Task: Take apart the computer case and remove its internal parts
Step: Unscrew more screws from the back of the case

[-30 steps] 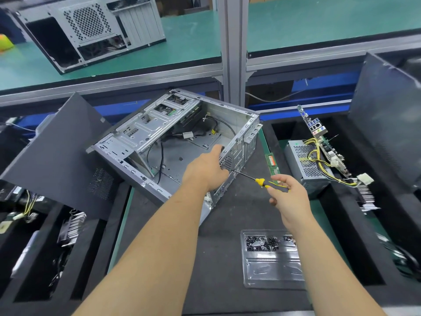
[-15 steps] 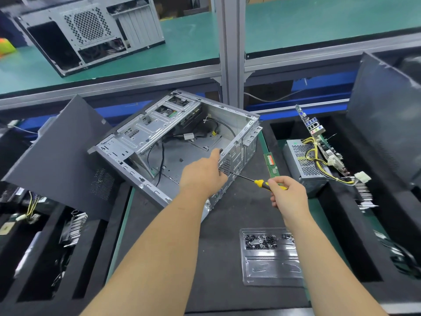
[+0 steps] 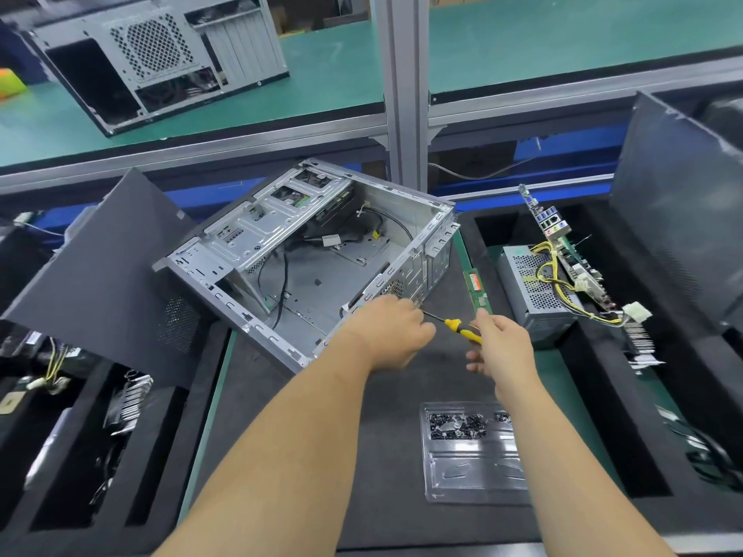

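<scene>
From the head camera I see the computer case (image 3: 309, 259) lying open-side up on the dark mat (image 3: 386, 456), turned at an angle, black cables trailing across its bare floor. My left hand (image 3: 388, 331) rests on the case's near rear corner, fingers curled over the edge, though I cannot tell whether they truly grip it or only lie there. My right hand (image 3: 502, 347) holds the yellow-handled screwdriver (image 3: 462, 329), its shaft pointing left to the case's rear panel just beside the left knuckles. A memory stick (image 3: 476, 289) lies right of the case. Farther right, in a foam bin, sit the power supply (image 3: 534, 287) (yellow wires on top) and the motherboard (image 3: 571, 251). A clear screw tray (image 3: 470, 456) lies near me.
</scene>
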